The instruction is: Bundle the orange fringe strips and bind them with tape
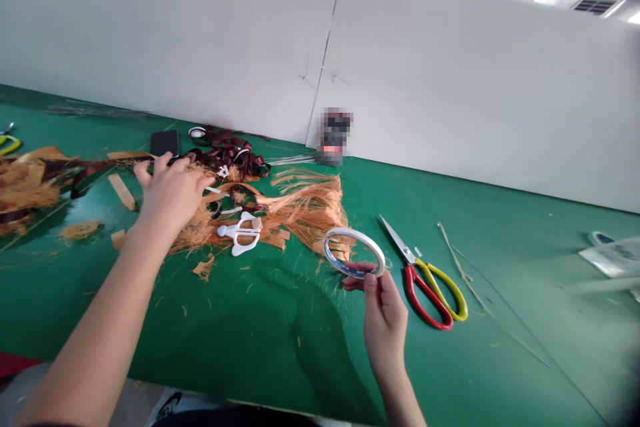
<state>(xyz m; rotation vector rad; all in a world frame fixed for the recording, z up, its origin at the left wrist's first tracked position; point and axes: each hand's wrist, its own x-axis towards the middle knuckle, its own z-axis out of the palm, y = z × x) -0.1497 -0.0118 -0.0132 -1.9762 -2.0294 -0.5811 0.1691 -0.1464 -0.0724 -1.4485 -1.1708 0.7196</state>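
— Left forearm [93,333] lies closest to the lens, reaching across. What's at the end of it?

— Left hand [173,195], fingers [160,165] splayed wide, holding nothing visible. They sit right over a tangle of orange fibre strands [305,210]; contact can't be told from this angle.

— Right hand [383,315]?

— Thumb and fingers [371,283] closed narrow on the rim of a ring-shaped tape roll [354,252], held up at the tips of the strands.

— What's around them?

— White plastic piece [240,235] lying among the strands. Dark brown ribbon heap [230,157] just behind, black phone [164,143] beyond it. Scissors [430,287] with red and yellow handles just right of the right hand, on a green work mat [280,340]. White partition boards [450,80] stand along the far edge.
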